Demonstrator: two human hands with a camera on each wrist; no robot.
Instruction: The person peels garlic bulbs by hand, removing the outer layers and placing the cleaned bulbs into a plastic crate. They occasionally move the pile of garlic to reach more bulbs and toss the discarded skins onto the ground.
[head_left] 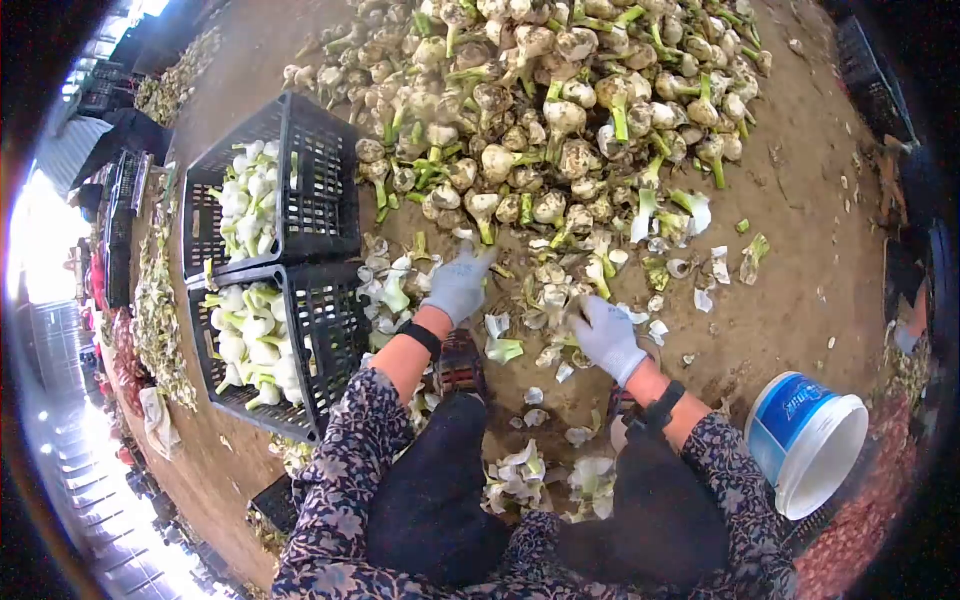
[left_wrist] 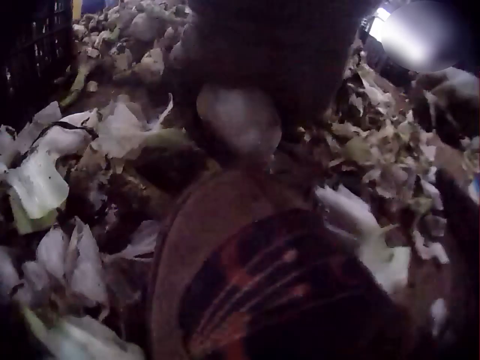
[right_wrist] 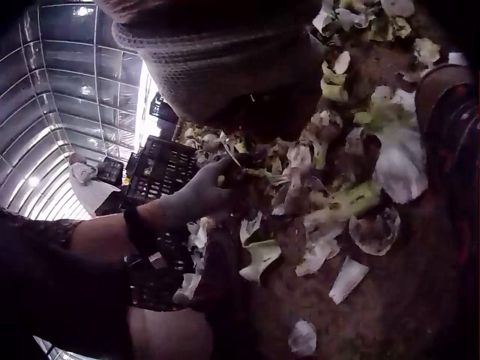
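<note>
My gloved left hand (head_left: 458,285) is low at the near edge of a large heap of untrimmed garlic (head_left: 560,120), fingers pointing toward the bulbs. Under that hand, the left wrist view has a smooth pale oval shape (left_wrist: 240,124) above a shoe. My right hand (head_left: 605,335), in a matching grey glove, has its fingertips bent down over a small pile of garlic skins and stem scraps (head_left: 550,295). In the right wrist view its cuff (right_wrist: 225,64) fills the top, and the fingers are in shadow. I cannot tell what either hand holds.
Two black crates (head_left: 325,190) of cleaned white garlic (head_left: 250,345) stand at the left. A white bucket with a blue label (head_left: 790,420) lies tipped at the right. Peels (head_left: 515,475) litter the brown ground between the shoes. More crates (head_left: 125,190) line the far left.
</note>
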